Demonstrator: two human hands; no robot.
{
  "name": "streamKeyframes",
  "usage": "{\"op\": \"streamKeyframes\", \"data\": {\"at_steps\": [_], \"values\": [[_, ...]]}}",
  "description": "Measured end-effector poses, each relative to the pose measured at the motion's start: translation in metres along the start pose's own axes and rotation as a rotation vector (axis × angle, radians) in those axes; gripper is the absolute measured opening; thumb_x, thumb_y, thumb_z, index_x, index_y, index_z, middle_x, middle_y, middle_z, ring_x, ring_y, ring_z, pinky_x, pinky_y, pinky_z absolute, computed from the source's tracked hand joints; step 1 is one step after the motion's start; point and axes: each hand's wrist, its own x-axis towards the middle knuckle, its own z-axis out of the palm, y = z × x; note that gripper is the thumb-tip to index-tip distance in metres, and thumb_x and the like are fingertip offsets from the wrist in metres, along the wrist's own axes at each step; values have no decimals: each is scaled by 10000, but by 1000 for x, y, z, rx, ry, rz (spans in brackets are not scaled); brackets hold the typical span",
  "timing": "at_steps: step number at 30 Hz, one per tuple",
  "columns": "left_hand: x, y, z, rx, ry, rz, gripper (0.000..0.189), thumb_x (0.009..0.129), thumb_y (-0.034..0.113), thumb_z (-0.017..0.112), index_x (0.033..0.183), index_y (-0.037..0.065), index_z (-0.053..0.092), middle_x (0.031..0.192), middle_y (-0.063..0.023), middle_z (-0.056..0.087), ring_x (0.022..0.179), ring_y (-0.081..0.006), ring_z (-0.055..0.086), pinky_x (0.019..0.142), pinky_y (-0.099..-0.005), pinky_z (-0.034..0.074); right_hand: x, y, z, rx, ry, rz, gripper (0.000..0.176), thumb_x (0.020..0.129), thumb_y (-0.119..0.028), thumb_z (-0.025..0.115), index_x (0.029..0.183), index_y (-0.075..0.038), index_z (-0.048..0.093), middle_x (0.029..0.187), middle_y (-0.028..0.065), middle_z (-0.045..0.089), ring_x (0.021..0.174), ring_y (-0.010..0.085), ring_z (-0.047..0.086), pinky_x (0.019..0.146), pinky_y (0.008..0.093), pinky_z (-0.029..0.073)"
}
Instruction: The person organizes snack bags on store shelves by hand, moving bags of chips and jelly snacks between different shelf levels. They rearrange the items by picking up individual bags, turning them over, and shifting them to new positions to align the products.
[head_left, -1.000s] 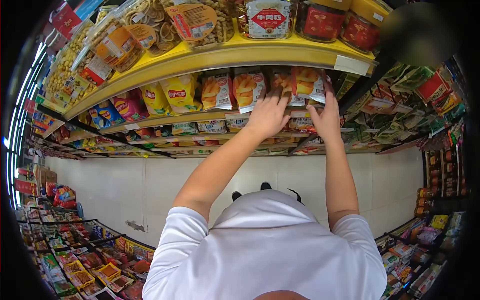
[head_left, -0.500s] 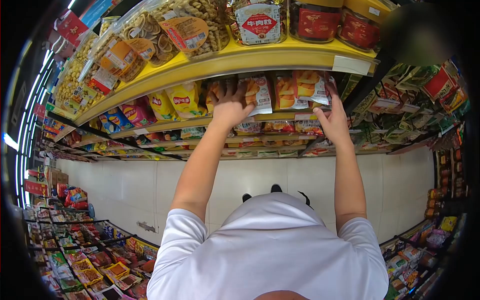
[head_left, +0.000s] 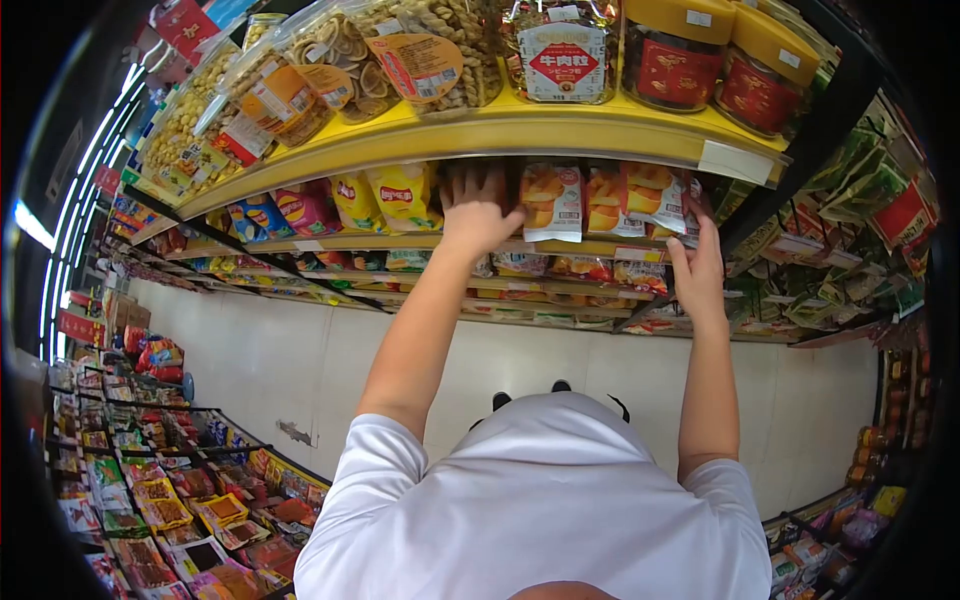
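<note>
Two hands: both raised to the row of snack bags (head_left: 590,200) on the tier directly under the yellow shelf (head_left: 560,135).
Left hand (head_left: 480,212): laid flat against the row, between a yellow bag (head_left: 405,195) and an orange-and-white bag (head_left: 553,200); fingers (head_left: 470,180) spread apart, tips up under the shelf edge; not seen clamped on anything.
Right hand (head_left: 698,268): at the right end of the same row, near the dark shelf upright; fingers (head_left: 705,215) close together and upright against the outermost bag (head_left: 672,200); thumb held apart on the left; grip on that bag not determinable.
Snack bags: upright, side by side, touching one another; whatever lies beneath the left palm hidden.
Top of yellow shelf: clear tubs of biscuits (head_left: 420,50), a red-labelled packet (head_left: 563,60) and yellow-lidded jars (head_left: 680,65), standing in a line.
Shelf front: white price tag (head_left: 738,160) at the right end, above the right hand.
Lower tiers: more packets (head_left: 560,270) in flat rows below both hands.
Right bay: green packets (head_left: 850,190), well apart from the hands.
Aisle: pale floor (head_left: 300,360); low racks (head_left: 150,490) of packets on the left.
Person: white shirt (head_left: 540,500), both forearms bare.
</note>
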Motion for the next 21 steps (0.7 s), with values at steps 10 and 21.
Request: {"op": "streamKeyframes", "data": {"at_steps": [10,21], "values": [[-6,-5,5,48,32,35,894,836,431,737,1591,167,337,1606,-263,336,1490,-473,303,1134,-617,379,-24,11,13,114,39,-129,567,961,-38,639,1496,-64,455,1607,194,342,1195,243,602,880,319,572],[-62,-10,-9,-357,411,211,442,857,145,693,1276,45,594,1285,-231,581,1225,-434,539,1041,-512,453,-126,3,104,528,-312,-1,393,924,58,598,1308,-26,582,1408,133,540,1247,202,576,917,281,510]]}}
